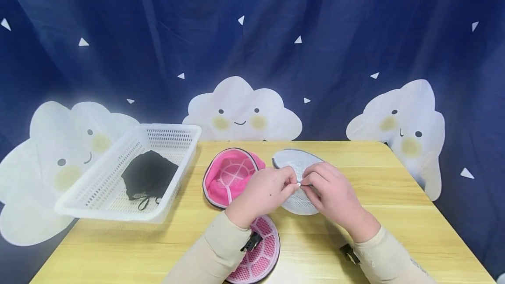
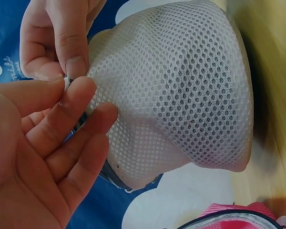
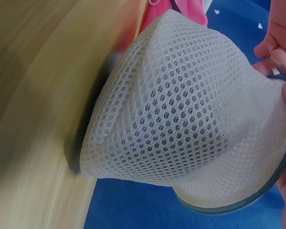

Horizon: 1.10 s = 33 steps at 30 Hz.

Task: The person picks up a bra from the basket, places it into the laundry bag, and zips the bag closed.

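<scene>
A white mesh laundry bag (image 1: 293, 158) with a dark grey zipper edge stands on the table; its honeycomb mesh fills much of the left wrist view and the right wrist view (image 3: 176, 109). My left hand (image 1: 268, 189) pinches a small white piece at the bag's zipper edge between thumb and index finger, the other fingers loosely bent. Right beside it, my right hand (image 1: 335, 194) pinches the same dark edge, thumb and fingertips nearly meeting the left ones. The bag's rim gapes away from the hands in the right wrist view.
Left of the white bag lies an open pink mesh laundry bag (image 1: 226, 168), a round pink mesh panel (image 1: 268, 249) in front of it, partly under my left forearm. A white plastic basket (image 1: 185, 152) at the left holds a black fabric item (image 1: 150, 174) with thin straps.
</scene>
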{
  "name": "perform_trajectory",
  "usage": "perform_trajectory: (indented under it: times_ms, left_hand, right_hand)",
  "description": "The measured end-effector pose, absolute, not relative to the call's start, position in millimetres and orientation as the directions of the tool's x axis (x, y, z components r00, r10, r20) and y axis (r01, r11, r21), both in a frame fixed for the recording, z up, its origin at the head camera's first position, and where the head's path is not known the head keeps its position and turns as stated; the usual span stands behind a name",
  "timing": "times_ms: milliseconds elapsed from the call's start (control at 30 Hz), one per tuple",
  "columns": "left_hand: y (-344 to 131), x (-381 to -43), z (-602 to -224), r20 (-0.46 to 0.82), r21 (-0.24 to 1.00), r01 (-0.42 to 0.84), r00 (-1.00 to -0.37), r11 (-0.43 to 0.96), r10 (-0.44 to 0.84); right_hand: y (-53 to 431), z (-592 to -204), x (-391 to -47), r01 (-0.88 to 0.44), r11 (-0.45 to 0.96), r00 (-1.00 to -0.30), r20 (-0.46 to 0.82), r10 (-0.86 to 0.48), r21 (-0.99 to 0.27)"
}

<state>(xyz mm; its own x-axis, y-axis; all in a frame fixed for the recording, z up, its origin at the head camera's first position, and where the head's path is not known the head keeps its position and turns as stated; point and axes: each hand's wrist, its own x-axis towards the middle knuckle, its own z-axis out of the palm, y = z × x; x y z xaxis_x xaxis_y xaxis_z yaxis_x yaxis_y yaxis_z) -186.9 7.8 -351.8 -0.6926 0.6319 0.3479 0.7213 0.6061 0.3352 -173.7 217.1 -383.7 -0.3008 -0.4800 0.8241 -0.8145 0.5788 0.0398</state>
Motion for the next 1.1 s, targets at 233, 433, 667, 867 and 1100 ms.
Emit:
perform_trajectory:
  times_ms: [233, 433, 667, 867, 1100]
  left_hand:
    - [7.3, -188.0, -352.5, 0.348, 0.339, 0.714, -0.701, 0.613, 0.623]
    - [6.9, -188.9, -354.0, 0.352, 0.325, 0.716, -0.697, 0.618, 0.624]
    - [5.7, -189.3, -354.0, 0.338, 0.332, 0.716, -0.698, 0.614, 0.631]
    - [2.7, -191.6, -352.1, 0.319, 0.349, 0.688, -0.725, 0.636, 0.61]
    - [-0.1, -194.0, -352.3, 0.306, 0.372, 0.686, -0.726, 0.625, 0.616]
  right_hand:
    - [216.3, -383.8, -174.7, -0.813, 0.58, -0.294, 0.832, -0.471, 0.042]
    - [216.8, -384.2, -174.0, -0.803, 0.594, -0.294, 0.833, -0.469, 0.051]
    - [217.8, -383.6, -172.7, -0.799, 0.599, -0.301, 0.826, -0.477, 0.055]
    - [218.5, -381.2, -172.3, -0.805, 0.591, -0.302, 0.823, -0.481, 0.05]
    - [220.1, -380.9, -171.5, -0.805, 0.591, -0.303, 0.823, -0.481, 0.049]
